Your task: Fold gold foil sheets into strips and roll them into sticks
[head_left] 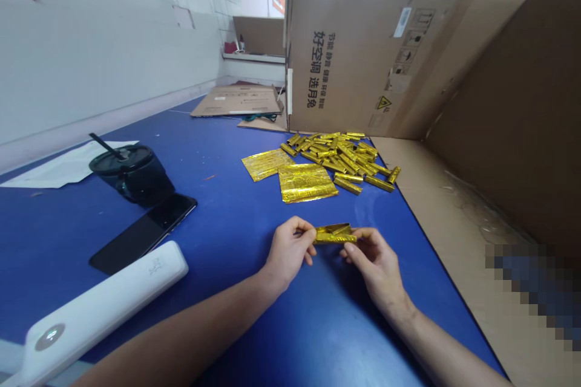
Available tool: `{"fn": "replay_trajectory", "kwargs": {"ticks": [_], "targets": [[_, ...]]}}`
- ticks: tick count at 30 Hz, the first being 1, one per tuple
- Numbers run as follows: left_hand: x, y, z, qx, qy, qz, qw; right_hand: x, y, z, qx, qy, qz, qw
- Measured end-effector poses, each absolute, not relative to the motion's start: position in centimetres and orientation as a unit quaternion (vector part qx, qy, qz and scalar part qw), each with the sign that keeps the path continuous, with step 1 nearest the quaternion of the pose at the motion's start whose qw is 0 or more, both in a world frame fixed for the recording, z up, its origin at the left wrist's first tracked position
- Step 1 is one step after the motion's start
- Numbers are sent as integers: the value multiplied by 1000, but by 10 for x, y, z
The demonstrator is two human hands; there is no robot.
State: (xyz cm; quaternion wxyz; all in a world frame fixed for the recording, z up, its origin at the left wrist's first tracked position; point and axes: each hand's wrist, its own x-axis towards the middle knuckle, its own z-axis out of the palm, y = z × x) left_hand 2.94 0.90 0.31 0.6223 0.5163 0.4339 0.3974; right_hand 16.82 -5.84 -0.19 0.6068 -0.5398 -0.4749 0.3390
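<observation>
Between my two hands is a piece of gold foil paper (334, 234), partly folded into a narrow strip with its upper side gaping. My left hand (290, 248) pinches its left end between thumb and fingers. At the other end, my right hand (374, 260) grips the foil with the thumb in front. Just beyond my hands lie flat gold foil sheets, one nearer (307, 182) and one farther left (267, 163). Behind and to the right of them is a heap of folded gold foil rolls (345, 157).
A dark lidded cup with a straw (140, 175), a black phone (145, 233) and a white elongated device (104, 305) are on the blue table (218, 205) at left. A large cardboard box (354, 54) borders the back and right. Flattened cardboard (238, 100) lies farther back.
</observation>
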Motion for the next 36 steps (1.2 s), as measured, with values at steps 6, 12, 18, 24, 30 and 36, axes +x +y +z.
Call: {"fn": "replay_trajectory", "kwargs": {"ticks": [6, 12, 18, 24, 30, 36], "targets": [[27, 7, 4, 595, 430, 365, 573, 171, -57, -2, -567, -524, 303, 559], [24, 6, 1, 682, 398, 328, 518, 170, -56, -2, -577, -540, 291, 540], [24, 6, -3, 677, 387, 302, 548, 172, -56, -3, -581, -545, 289, 530], [26, 7, -1, 685, 402, 321, 515, 170, -56, 2, -582, -515, 340, 529], [25, 5, 4, 673, 409, 342, 512, 166, -55, 1, -554, -367, 476, 577], [26, 6, 4, 662, 400, 351, 528, 167, -54, 8, -494, -255, 571, 604]]}}
